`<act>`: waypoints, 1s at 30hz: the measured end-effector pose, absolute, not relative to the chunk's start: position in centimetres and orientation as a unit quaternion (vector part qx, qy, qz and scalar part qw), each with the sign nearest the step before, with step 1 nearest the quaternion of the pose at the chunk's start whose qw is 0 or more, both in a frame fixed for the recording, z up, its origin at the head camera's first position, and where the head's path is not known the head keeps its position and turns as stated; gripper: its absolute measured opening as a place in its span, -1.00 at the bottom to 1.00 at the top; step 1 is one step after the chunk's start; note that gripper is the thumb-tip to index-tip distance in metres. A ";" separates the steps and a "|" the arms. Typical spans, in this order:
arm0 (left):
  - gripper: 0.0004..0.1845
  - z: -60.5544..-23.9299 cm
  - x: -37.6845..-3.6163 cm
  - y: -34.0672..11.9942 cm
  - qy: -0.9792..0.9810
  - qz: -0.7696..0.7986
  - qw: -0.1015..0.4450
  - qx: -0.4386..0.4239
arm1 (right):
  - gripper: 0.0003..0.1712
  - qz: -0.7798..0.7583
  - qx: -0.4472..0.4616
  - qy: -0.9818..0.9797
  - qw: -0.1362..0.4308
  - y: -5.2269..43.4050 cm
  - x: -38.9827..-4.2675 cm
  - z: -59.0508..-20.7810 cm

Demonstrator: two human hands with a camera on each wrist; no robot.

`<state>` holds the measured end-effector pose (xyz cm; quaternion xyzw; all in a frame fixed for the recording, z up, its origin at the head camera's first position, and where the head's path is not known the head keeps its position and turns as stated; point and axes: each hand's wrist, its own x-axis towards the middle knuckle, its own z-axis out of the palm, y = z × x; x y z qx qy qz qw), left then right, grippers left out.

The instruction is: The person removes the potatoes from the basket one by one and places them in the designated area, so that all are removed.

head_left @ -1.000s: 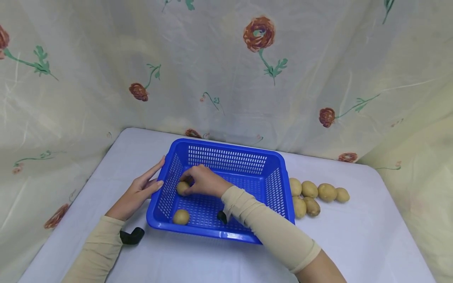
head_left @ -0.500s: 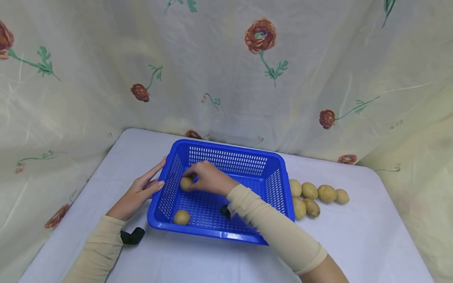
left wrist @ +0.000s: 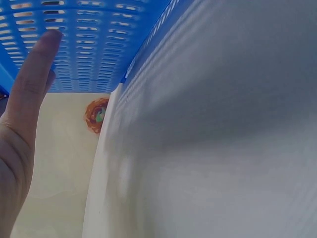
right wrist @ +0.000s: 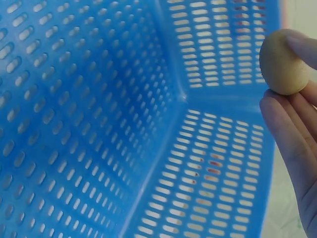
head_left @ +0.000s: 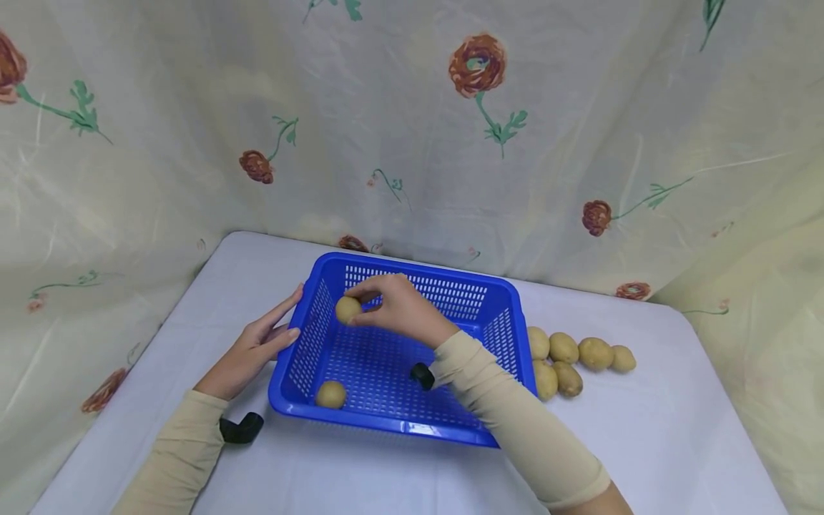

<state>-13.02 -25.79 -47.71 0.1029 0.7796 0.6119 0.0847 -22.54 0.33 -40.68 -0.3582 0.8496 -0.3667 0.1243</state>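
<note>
A blue perforated plastic basket (head_left: 404, 427) stands on the white-covered table. My right hand (head_left: 407, 309) pinches a round potato (head_left: 347, 310) between thumb and fingertips, above the basket's floor near the back left corner. The right wrist view shows the same potato (right wrist: 282, 64) at rim height, with the thumb on one side and fingers on the other. My left hand (head_left: 254, 349) touches the outside of the basket's left wall, fingers extended; a straight finger (left wrist: 37, 74) lies against the slotted wall in the left wrist view. Another potato (head_left: 331, 394) lies in the front left corner.
Several potatoes (head_left: 595, 353) lie in two rows on the table, right of the basket, some close against its wall. Behind the table hangs a flowered curtain (head_left: 386, 143). A black wrist device (head_left: 241, 429) sticks out below the left sleeve.
My right hand has lifted the potato from the basket's floor and moved it up and slightly right. The left hand and the other potatoes stay where they were.
</note>
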 end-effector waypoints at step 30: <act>-0.30 -47.9 -13.0 -25.8 0.784 0.606 0.083 0.099 | -0.52 -0.506 -0.265 0.816 0.089 7.2 -20.9 -38.4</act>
